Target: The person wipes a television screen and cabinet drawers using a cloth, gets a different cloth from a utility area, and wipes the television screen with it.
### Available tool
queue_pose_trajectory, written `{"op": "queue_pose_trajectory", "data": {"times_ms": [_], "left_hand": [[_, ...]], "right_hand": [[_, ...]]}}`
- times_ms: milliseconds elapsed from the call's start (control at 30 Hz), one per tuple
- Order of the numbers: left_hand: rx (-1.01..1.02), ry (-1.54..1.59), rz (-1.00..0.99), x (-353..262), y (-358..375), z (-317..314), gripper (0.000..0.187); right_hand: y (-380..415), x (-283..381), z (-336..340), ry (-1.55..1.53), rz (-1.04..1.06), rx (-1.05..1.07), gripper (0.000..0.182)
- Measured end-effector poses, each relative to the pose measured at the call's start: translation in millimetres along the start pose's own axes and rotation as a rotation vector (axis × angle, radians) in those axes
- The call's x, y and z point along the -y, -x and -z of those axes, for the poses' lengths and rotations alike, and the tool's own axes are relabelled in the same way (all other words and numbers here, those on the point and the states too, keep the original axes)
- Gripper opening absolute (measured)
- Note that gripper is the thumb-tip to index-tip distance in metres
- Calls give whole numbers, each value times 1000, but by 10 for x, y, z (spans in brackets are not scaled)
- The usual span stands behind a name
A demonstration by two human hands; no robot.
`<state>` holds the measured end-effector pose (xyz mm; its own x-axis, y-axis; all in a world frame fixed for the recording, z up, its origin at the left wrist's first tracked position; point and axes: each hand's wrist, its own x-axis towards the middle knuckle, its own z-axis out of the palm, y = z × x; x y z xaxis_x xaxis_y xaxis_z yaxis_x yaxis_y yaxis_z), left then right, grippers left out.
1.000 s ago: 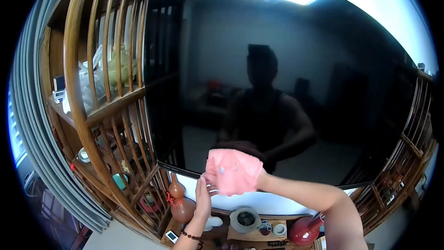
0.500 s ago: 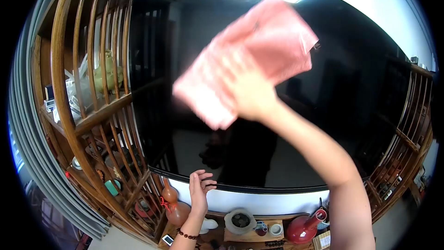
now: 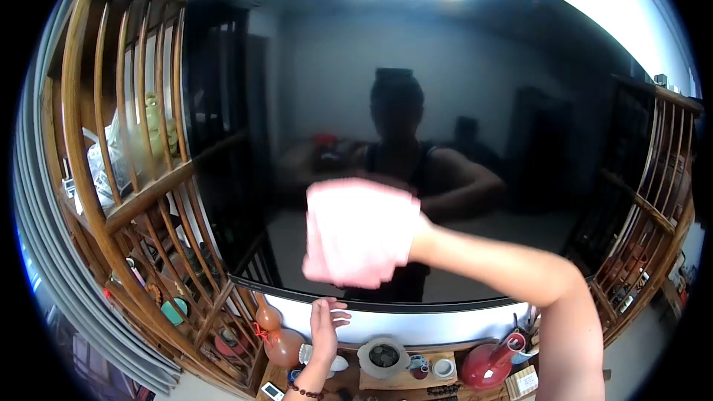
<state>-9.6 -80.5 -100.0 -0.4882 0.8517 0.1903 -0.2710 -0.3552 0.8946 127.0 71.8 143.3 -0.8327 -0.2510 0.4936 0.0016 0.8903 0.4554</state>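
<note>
A pink cloth (image 3: 360, 234) is in front of the lower middle of a large black television screen (image 3: 490, 148). My right hand (image 3: 422, 242) holds the cloth, which covers its fingers; only the wrist side shows. Just below the television's bottom edge, my left hand (image 3: 324, 330) is raised with its fingers apart and nothing in it. A beaded bracelet (image 3: 306, 392) circles my left wrist. Close to that hand stands a brown gourd (image 3: 284, 345) with a red tie.
Wooden slatted shelves flank the screen, the left shelf (image 3: 152, 191) holding a green figurine (image 3: 157, 130). On the cabinet below are a stone bowl (image 3: 383, 356), a small white cup (image 3: 443, 368) and a red vase (image 3: 486, 366). Grey curtains (image 3: 37, 200) hang at far left.
My right hand has brought the cloth down from the upper middle of the screen, and the cloth now hides its fingers. The left hand stays low by the bottom edge. The view has shifted slightly.
</note>
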Motion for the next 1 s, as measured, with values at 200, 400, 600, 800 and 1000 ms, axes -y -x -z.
{"op": "queue_pose_trajectory", "data": {"times_ms": [200,400,600,800,1000], "left_hand": [[69,44,-104,-377,-159,-313,44],[73,156,-99,-393,-185,-439,43],[9,110,63,49,-4,-436,50],[63,32,242,365,108,-436,33],[182,33,20,-69,33,-714,26]], "right_hand": [[-858,-967,1948,333,-122,-265,68],[-555,-404,1215,554,-83,-251,64],[1007,722,-451,488,180,318,64],[632,35,233,-1161,-53,364,52],[0,-620,1515,303,-2,-72,58]]}}
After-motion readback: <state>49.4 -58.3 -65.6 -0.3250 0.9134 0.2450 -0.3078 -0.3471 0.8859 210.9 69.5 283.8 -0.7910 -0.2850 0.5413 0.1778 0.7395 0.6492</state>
